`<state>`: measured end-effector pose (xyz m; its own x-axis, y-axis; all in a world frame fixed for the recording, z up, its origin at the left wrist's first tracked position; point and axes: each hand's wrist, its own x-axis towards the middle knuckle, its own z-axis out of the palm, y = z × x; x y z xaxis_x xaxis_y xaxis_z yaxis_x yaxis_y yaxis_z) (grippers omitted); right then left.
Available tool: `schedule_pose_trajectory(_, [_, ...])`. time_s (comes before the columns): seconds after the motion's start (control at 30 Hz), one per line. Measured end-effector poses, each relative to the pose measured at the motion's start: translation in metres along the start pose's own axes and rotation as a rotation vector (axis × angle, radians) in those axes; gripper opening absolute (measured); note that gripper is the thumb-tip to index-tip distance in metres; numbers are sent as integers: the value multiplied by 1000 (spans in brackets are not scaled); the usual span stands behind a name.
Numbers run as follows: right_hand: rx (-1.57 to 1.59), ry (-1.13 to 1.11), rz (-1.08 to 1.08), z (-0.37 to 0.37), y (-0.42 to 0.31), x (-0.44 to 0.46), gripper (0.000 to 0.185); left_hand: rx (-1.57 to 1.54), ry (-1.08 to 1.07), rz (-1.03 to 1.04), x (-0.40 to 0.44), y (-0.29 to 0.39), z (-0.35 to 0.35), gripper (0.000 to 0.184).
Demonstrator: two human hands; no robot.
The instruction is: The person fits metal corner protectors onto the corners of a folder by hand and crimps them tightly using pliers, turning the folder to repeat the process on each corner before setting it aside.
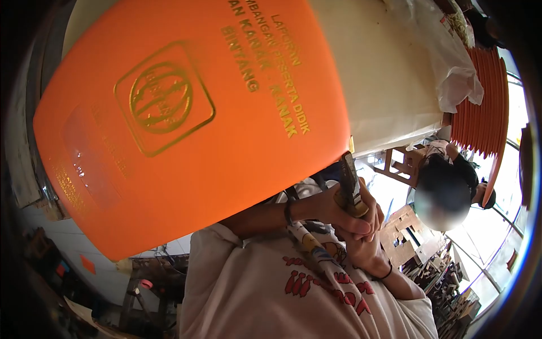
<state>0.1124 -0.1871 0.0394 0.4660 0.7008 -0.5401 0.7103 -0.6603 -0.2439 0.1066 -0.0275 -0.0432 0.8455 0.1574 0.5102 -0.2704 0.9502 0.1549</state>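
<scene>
Orange report cover (209, 181): ahead of the grip and spreading to the person's left of it, its near right corner just beside the metal end of the tool
Gold lettering (285, 90): on the cover, beyond the grip, reading LAPORAN, PESERTA DIDIK, KANAK - KANAK and BINTANG in part, with a round framed emblem (164, 97) to the left of it
Clear pocket (90, 158): on the cover's far left part, well apart from the grip
Gold corner piece (351, 144): at the cover's corner, just past the tool's tip
Pliers-like hand tool (350, 183): dark metal head pointing away from the person, yellowish handle inside the grip
Left hand (330, 208): folded tight round the handle, a dark bracelet (288, 210) at the wrist
Right hand (361, 247): pressed against the left from the near side; cannot tell whether its fingers also take the handle
Cream worktop (389, 90): beyond the grip, with crumpled clear plastic (458, 79) on its right part
Stacked orange covers (480, 107): beyond the grip and well to its right
Another person (466, 172): right of the grip, well apart, near a wooden stool (398, 165)
Wood offcuts (437, 288): heaped right of the grip, past the right forearm
</scene>
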Motion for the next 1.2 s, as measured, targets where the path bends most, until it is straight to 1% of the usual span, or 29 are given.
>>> schedule_pose_trajectory(0.1, [229,36,147,10,5,3,67,10,-8,34,1,2,-3,25])
schedule_pose_trajectory(0.13, [248,46,177,16,8,2,66,15,-9,37,1,2,-4,26])
schedule_pose_trajectory(0.2, [269,47,126,12,9,3,65,21,-9,20,1,2,-4,27])
schedule_pose_trajectory(0.23, [275,35,42,-8,-2,14,65,23,-5,-3,1,4,-4,29])
schedule_pose_trajectory(0.27, [339,0,22,-22,-10,22,64,27,-4,-25,2,6,-4,30])
schedule_pose_trajectory(0.3, [403,-36,3,-37,-17,30,63,20,-5,-41,0,6,-5,24])
schedule_pose_trajectory(0.37, [604,-193,82,-56,-25,37,61,6,-4,-74,-8,6,-6,17])
schedule_pose_trajectory(0.4, [675,-284,121,-67,-29,40,60,97,110,-53,-8,11,0,19])
schedule_pose_trajectory(0.47, [719,-518,163,-86,-35,45,59,286,339,-4,-7,28,17,25])
schedule_pose_trajectory(0.53, [829,-398,162,-84,-35,38,51,673,527,-33,-28,32,19,32])
schedule_pose_trajectory(0.57, [885,-337,164,-82,-35,34,47,764,692,-80,-39,35,30,33])
schedule_pose_trajectory(0.6, [977,-253,117,-77,-37,32,43,849,859,-126,-47,39,41,35])
schedule_pose_trajectory(0.67, [1155,-83,22,-64,-38,31,35,890,951,-12,-54,48,62,34])
schedule_pose_trajectory(0.7, [1075,-129,29,-71,-38,32,20,910,996,46,-53,52,71,34])
schedule_pose_trajectory(0.8, [967,-267,31,-80,-36,38,25,950,1094,272,-43,54,83,32])
schedule_pose_trajectory(0.83, [985,-276,39,-80,-35,37,24,918,1107,289,-41,55,84,36])
schedule_pose_trajectory(0.93, [1021,-290,54,-81,-33,33,24,887,1105,302,-40,56,86,37])
schedule_pose_trajectory(1.0, [1018,-284,40,-81,-32,34,26,901,1123,296,-39,53,90,40])
schedule_pose_trajectory(1.1, [981,-267,-8,-80,-28,32,35,917,1125,310,-37,48,93,42])
schedule_pose_trajectory(1.2, [979,-277,39,-84,-27,32,36,920,1105,338,-37,45,94,43])
